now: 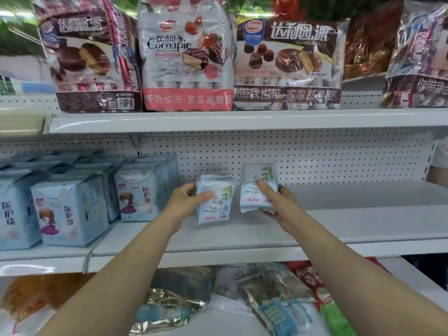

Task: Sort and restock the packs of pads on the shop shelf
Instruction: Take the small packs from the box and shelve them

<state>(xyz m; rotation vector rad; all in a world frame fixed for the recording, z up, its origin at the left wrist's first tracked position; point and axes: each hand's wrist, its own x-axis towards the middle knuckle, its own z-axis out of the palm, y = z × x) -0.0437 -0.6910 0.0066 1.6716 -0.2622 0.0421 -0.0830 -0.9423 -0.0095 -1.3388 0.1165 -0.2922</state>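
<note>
White pegboard backs the shelf (pixel 339 241), where a row of girl-print packs (pixel 70 209) stands at left. Just right of them the left hand (pixel 186 202), thumb in front and fingers curled behind, grips a leaf-print pack (pixel 218 197) that stands upright but slightly tilted. Near it the right hand (pixel 274 202) clamps a second leaf-print pack (pixel 257 183), also upright and a little higher. Both forearms reach forward. The row lies leftward, nearer the left hand.

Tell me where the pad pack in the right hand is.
The pad pack is just right of centre in the head view, at the middle shelf, gripped by the right hand, beside the matching pack in the left hand.
</note>
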